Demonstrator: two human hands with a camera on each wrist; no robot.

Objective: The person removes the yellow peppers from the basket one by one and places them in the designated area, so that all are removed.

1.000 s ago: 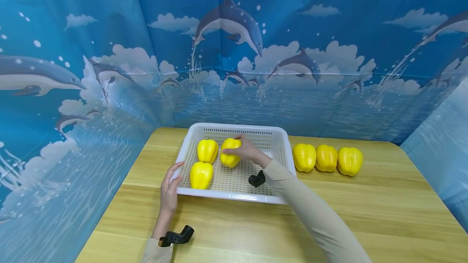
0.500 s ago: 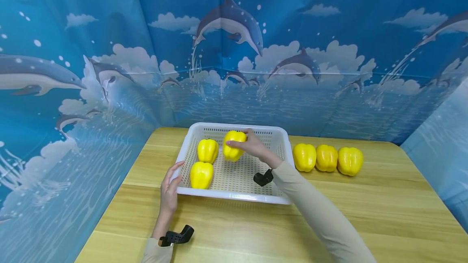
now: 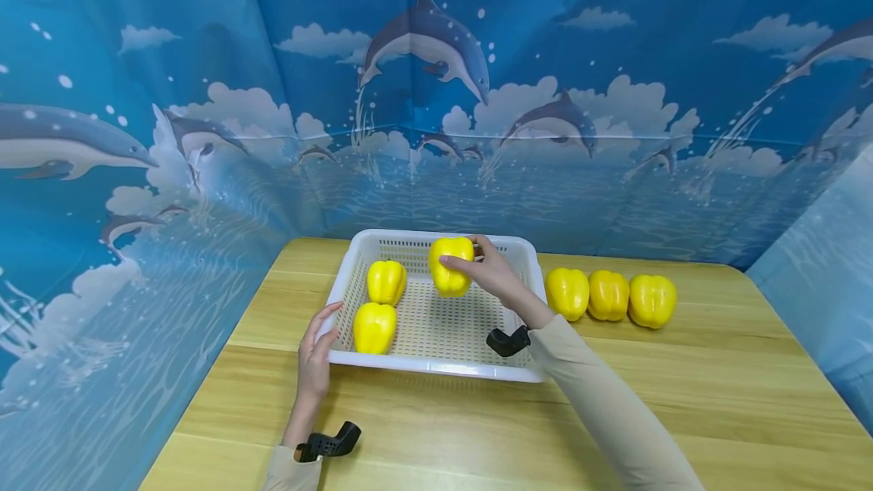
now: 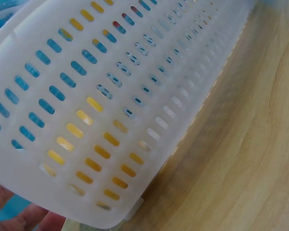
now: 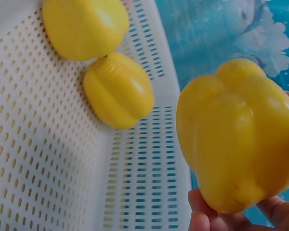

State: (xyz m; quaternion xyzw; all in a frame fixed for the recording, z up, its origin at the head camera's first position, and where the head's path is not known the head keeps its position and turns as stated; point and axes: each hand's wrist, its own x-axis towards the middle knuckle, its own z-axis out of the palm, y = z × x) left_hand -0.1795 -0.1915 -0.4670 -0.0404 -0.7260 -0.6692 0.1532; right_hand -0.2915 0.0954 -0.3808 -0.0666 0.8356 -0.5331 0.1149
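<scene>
In the head view, my right hand (image 3: 495,273) grips a yellow bell pepper (image 3: 450,267), thumb on its near side, raised over the white perforated basket (image 3: 436,367). The right wrist view has this pepper (image 5: 236,139) large at the right, with fingertips (image 5: 202,211) under its lower end. Two more yellow bell peppers, a rear one (image 3: 386,282) and a front one (image 3: 374,328), sit along the basket's left side. My left hand (image 3: 314,358) rests against the outside of that side, its fingers fairly straight at the rim; part of it shows beside the basket wall (image 4: 24,219) in the left wrist view.
Right of the basket, three yellow bell peppers stand in a row on the wooden table (image 3: 436,430): a left one (image 3: 567,294), a middle one (image 3: 608,295) and a right one (image 3: 652,301). A blue dolphin-print curtain (image 3: 436,173) closes off the back and sides.
My right hand has lifted the bell pepper from beside the others in the basket and carried it rightward and toward the back rim. The left hand stays at the basket's side.
</scene>
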